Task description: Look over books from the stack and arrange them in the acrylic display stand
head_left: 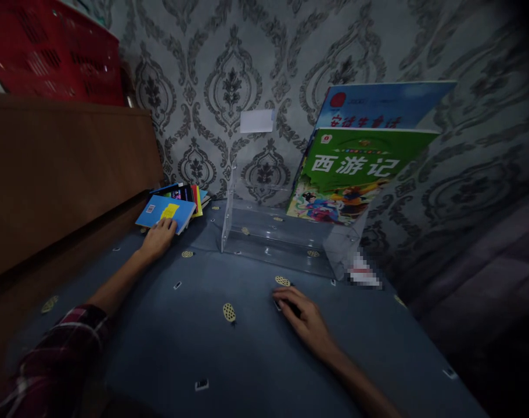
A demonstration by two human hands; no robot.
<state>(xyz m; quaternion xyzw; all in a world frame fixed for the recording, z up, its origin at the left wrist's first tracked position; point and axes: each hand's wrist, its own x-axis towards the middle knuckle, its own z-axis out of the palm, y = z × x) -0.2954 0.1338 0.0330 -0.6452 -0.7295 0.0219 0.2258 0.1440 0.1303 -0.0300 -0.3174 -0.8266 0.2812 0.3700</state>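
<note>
My left hand [158, 237] is at the near edge of a blue book [184, 210] with a yellow patch on its cover. Its fingers are bent over that edge, and the thumb is mostly hidden. Under this book lies a loose pile, with a dark book [172, 190] and a yellow-and-red edge [197, 200] showing. Over the patterned cloth, my right hand [302, 316] holds nothing, its fingers loosely bent and thumb apart. Beyond it stands a clear plastic book rack [226, 223]. At the rack's right side a green book [355, 168] leans upright before a blue book [377, 104] with red lettering.
A dark blue cloth [159, 348] with pineapple prints covers the surface. To the left, a wooden cabinet [64, 174] carries a red plastic basket [55, 52]. Patterned wallpaper [233, 75] rises behind the rack. A white label [256, 121] shows above the rack's back.
</note>
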